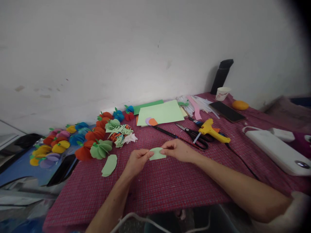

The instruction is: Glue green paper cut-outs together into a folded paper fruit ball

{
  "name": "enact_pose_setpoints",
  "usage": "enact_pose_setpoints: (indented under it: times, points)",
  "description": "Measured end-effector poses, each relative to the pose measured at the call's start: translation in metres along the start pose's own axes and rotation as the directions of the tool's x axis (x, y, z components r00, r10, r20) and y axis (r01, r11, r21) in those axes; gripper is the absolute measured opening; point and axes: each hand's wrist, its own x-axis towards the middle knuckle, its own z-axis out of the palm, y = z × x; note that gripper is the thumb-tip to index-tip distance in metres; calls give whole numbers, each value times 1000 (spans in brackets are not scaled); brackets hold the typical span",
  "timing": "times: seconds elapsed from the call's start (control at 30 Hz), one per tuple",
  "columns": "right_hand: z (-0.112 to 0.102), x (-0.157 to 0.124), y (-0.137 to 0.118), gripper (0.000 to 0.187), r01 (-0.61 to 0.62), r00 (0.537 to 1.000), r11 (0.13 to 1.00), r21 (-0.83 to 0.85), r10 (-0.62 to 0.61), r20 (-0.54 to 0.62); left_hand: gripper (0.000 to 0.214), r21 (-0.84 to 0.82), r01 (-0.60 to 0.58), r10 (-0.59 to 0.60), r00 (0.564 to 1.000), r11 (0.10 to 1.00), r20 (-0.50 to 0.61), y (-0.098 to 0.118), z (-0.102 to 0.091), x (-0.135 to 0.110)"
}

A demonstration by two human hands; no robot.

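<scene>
A small light green paper piece [157,154] with a curved top edge is held just above the table at the centre. My left hand [139,160] pinches its left end between thumb and fingers. At the right end, my right hand [177,150] grips it the same way. Left of my left hand lies another light green paper cutout [109,165] with a curved outline. Scissors [194,133] with black handles rest beyond my right hand, beside a yellow glue gun [211,131]. A dark pencil-like stick [170,133] lies behind the held paper.
Colourful paper pumpkins [96,134] crowd the left side, near crumpled paper scraps [122,136]. Light green sheets [160,113] lie at the back. A phone [227,111], a paper cup [222,94], a black bottle [221,76] and a white device [277,150] stand or lie right.
</scene>
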Motion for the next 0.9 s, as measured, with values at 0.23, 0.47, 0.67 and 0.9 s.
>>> enact_pose_setpoints:
  times: [0.23,0.47,0.67,0.9]
  points:
    - [1,1,5,26,-25,998,994,-106,18,-65,24,9,-66,66,998,998,2,7,5,-2]
    - [8,-1,4,24,-3,1000,995,-98,0,-31,23,28,-98,99,994,995,-47,3,5,-2]
    - [12,0,8,21,15,997,996,-87,-22,-78,23,89,-127,129,992,988,-10,4,11,-5]
    - [14,-3,8,17,44,994,976,-214,-65,-92,24,117,-162,160,987,980,21,5,13,-5]
